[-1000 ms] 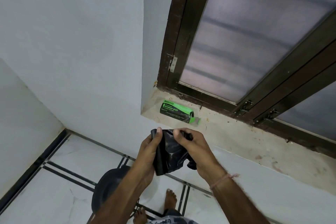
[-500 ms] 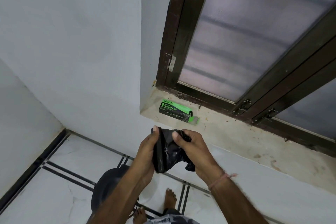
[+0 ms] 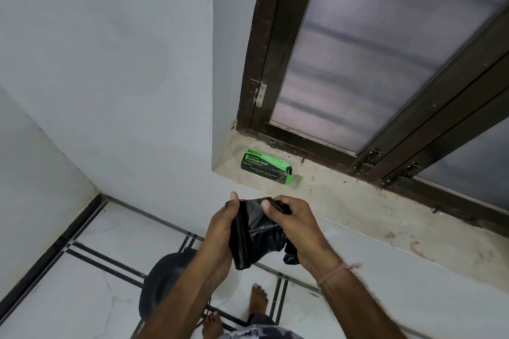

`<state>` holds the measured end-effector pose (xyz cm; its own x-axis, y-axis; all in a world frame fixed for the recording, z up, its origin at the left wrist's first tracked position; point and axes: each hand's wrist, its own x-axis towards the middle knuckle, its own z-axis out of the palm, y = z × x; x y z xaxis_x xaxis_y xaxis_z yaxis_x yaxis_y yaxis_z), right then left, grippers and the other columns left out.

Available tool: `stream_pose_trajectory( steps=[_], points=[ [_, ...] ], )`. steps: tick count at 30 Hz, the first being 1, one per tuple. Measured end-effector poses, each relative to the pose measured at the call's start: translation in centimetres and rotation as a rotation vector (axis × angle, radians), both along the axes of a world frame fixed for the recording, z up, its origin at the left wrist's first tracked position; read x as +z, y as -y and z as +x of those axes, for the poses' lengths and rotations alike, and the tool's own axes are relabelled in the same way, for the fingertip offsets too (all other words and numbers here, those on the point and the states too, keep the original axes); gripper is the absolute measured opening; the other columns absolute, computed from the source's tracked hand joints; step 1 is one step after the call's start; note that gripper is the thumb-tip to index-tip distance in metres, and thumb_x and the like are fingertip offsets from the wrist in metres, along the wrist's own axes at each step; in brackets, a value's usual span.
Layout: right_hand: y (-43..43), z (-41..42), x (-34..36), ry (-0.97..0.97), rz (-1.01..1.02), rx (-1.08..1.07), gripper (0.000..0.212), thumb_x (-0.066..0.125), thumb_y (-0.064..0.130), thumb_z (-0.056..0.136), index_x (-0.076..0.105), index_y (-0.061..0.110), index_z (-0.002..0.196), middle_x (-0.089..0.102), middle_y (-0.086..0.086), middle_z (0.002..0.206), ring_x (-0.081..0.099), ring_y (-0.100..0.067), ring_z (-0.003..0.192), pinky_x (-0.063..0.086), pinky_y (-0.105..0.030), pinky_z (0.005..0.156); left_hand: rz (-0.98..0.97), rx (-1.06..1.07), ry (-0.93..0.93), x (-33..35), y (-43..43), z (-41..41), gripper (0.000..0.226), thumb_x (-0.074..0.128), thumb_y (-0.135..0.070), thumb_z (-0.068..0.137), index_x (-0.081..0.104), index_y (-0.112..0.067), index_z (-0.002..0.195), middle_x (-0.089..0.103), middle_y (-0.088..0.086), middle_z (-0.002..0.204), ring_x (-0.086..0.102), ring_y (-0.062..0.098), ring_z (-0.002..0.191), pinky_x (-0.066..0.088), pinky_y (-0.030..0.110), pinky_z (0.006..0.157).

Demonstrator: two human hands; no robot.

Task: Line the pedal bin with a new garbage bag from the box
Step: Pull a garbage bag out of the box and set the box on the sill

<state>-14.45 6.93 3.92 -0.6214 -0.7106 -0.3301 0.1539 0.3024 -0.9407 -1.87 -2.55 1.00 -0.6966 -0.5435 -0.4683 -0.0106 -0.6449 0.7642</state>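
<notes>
A: Why is the pedal bin (image 3: 168, 283) so near the bare feet?

B: Likely so the liner can go straight down into it. It is dark, round, and half hidden behind the left forearm; whether it is lined, I cannot tell.

A: And the hands above it?

B: The left hand (image 3: 223, 231) is closed around the rolled, folded side of the black garbage bag (image 3: 254, 231), thumb up at its top edge. The right hand (image 3: 292, 224) pinches the top edge just beside it, probably to peel the layers apart and find the mouth.

A: How does the bag look?

B: Thin, glossy, creased, with faint pale print; a crumpled tail hangs under the right wrist. It is not yet spread.

A: Farther off?

B: The green-and-black box (image 3: 265, 165) lies on the window ledge (image 3: 358, 201), its right end flap open, well apart from the hands.
</notes>
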Motion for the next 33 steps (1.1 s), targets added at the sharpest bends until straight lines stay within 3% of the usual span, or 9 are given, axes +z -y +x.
stream_pose_trajectory(
  steps=[3, 7, 10, 12, 18, 23, 27, 33],
  points=[
    [0.0, 0.0, -0.6, -0.033, 0.060, -0.042, 0.020, 0.061, 0.019, 0.105, 0.069, 0.003, 0.096, 0.072, -0.003, 0.079, 0.066, -0.018, 0.073, 0.052, -0.029, 0.064, -0.023, -0.019, 0.012, 0.0, -0.1, 0.1, 0.069, 0.036, -0.063, 0.102, 0.070, -0.008, 0.127, 0.074, 0.019, 0.122, 0.070, 0.035, 0.115, 0.054, 0.048, 0.101],
    [0.1, 0.0, -0.6, 0.015, 0.047, -0.101, 0.022, 0.051, 0.014, 0.109, 0.070, 0.004, 0.103, 0.070, -0.010, 0.086, 0.064, -0.022, 0.074, 0.053, -0.027, 0.054, 0.002, -0.004, 0.022, 0.3, -0.4, 0.1, 0.068, 0.038, -0.064, 0.099, 0.073, -0.011, 0.124, 0.075, 0.018, 0.120, 0.071, 0.032, 0.114, 0.052, 0.044, 0.101],
    [-0.1, 0.4, -0.1, 0.034, -0.004, -0.014, 0.027, 0.058, 0.030, 0.106, 0.075, 0.009, 0.105, 0.077, -0.009, 0.095, 0.073, -0.017, 0.083, 0.057, -0.026, 0.069, 0.001, -0.013, 0.016, 0.2, -0.8, 0.1, 0.068, 0.035, -0.064, 0.101, 0.073, -0.012, 0.125, 0.073, 0.016, 0.125, 0.068, 0.030, 0.121, 0.046, 0.047, 0.110],
    [-0.3, 0.8, 0.2, 0.070, -0.048, 0.042, 0.026, 0.067, 0.028, 0.100, 0.076, 0.004, 0.107, 0.078, -0.008, 0.092, 0.075, -0.016, 0.083, 0.059, -0.026, 0.072, -0.012, -0.023, -0.002, 0.2, -0.8, 0.1, 0.068, 0.035, -0.062, 0.103, 0.070, -0.010, 0.128, 0.072, 0.018, 0.127, 0.067, 0.031, 0.123, 0.046, 0.047, 0.109],
    [-0.3, 0.3, -0.5, 0.066, -0.008, -0.047, 0.021, 0.082, 0.019, 0.087, 0.076, 0.000, 0.094, 0.076, -0.015, 0.082, 0.072, -0.025, 0.075, 0.057, -0.040, 0.070, -0.015, 0.011, 0.010, 0.3, -0.5, 0.3, 0.057, 0.050, -0.052, 0.100, 0.069, -0.005, 0.125, 0.074, 0.021, 0.120, 0.070, 0.036, 0.114, 0.055, 0.045, 0.098],
    [-0.6, 0.1, -0.3, -0.001, 0.047, -0.043, 0.012, 0.082, 0.018, 0.087, 0.080, 0.006, 0.089, 0.078, -0.012, 0.079, 0.071, -0.021, 0.070, 0.053, -0.030, 0.059, 0.005, 0.000, -0.001, 0.6, -0.8, 0.3, 0.057, 0.052, -0.049, 0.100, 0.068, 0.000, 0.124, 0.073, 0.023, 0.120, 0.069, 0.039, 0.115, 0.055, 0.049, 0.101],
    [-0.7, 0.0, -0.3, -0.055, 0.042, -0.001, 0.009, 0.085, 0.020, 0.084, 0.083, 0.011, 0.086, 0.080, -0.015, 0.084, 0.075, -0.024, 0.076, 0.059, -0.041, 0.077, 0.023, 0.000, -0.037, 0.5, -0.8, 0.3, 0.055, 0.057, -0.046, 0.099, 0.069, 0.002, 0.122, 0.070, 0.029, 0.121, 0.067, 0.044, 0.117, 0.051, 0.055, 0.106],
    [-1.0, -0.7, -0.1, -0.173, 0.153, 0.164, 0.023, 0.082, 0.033, 0.088, 0.080, 0.013, 0.076, 0.077, -0.008, 0.071, 0.069, -0.018, 0.064, 0.053, -0.037, 0.066, -0.136, -0.006, -0.061, 0.3, -0.5, 0.2, 0.047, 0.059, -0.041, 0.100, 0.068, 0.004, 0.108, 0.072, 0.030, 0.108, 0.072, 0.038, 0.098, 0.059, 0.050, 0.090]
  ],
)
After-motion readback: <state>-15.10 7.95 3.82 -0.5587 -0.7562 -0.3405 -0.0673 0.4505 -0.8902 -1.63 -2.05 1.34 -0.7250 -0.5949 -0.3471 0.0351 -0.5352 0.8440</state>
